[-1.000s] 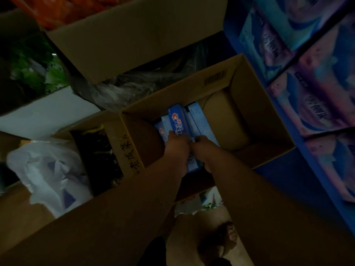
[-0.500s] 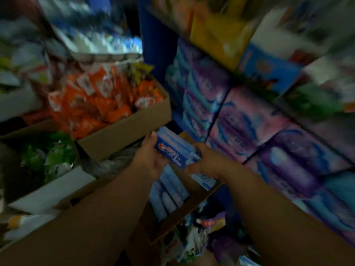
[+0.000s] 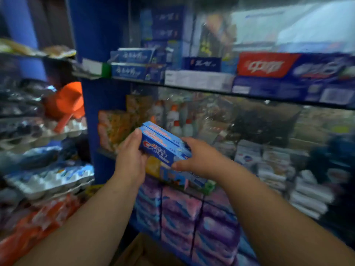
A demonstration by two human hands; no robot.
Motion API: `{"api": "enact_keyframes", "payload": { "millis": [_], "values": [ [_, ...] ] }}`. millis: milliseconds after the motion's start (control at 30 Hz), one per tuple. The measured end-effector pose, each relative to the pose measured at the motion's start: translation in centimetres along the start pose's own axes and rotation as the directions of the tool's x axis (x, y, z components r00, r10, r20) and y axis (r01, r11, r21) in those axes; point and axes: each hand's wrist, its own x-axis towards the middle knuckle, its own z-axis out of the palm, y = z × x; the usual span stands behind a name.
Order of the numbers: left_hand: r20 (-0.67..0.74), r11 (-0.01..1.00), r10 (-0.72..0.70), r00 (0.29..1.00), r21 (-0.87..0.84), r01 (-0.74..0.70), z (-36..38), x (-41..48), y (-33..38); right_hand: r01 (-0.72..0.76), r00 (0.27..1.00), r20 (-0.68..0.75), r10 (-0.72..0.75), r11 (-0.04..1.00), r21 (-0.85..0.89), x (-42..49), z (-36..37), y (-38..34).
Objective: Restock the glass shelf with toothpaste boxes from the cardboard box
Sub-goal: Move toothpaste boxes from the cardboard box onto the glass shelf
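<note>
A dim shop aisle with blue uprights; a glass shelf crosses the upper half, lined with stocked cartons. At centre, below that shelf, two blue toothpaste boxes are held stacked in the air. The left hand grips their 9 o'clock end and the right hand clasps the 3 o'clock end. Bottles stand behind at 12 o'clock, purple packs sit at 6, and the cardboard box is at the bottom edge.
</note>
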Motion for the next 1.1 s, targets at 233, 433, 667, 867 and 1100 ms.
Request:
{"api": "enact_keyframes", "payload": {
  "millis": [233, 433, 667, 867, 1100],
  "values": [
    [0.33, 0.972, 0.201, 0.922, 0.051, -0.23, 12.3, -3.2, 3.3, -0.072, 0.964, -0.266, 0.017, 0.977, -0.199, -7.7, -14.5, 1.7],
    [0.576, 0.742, 0.359, 0.735, 0.303, -0.599, 23.0, -8.7, 3.3, -0.246, 0.922, -0.38, 0.071, 0.866, -0.436, -16.8, -26.5, 5.0],
    [0.781, 0.46, 0.15, 0.606, 0.488, -0.742, 34.0, -15.3, -0.6, -0.52, 0.847, -0.412, 0.334, 0.678, -0.519, -23.1, -34.3, 11.7],
    [0.783, 0.261, -0.201, 0.589, 0.622, -0.739, 40.6, -16.0, -4.5, -0.592, 0.8, -0.255, 0.543, 0.645, -0.483, -20.9, -35.3, 19.4],
    [0.703, -0.068, -0.357, 0.615, 0.638, -0.767, 46.1, -12.6, -7.0, -0.578, 0.791, -0.196, 0.579, 0.605, -0.548, -17.2, -35.7, 24.4]
  ]
}}
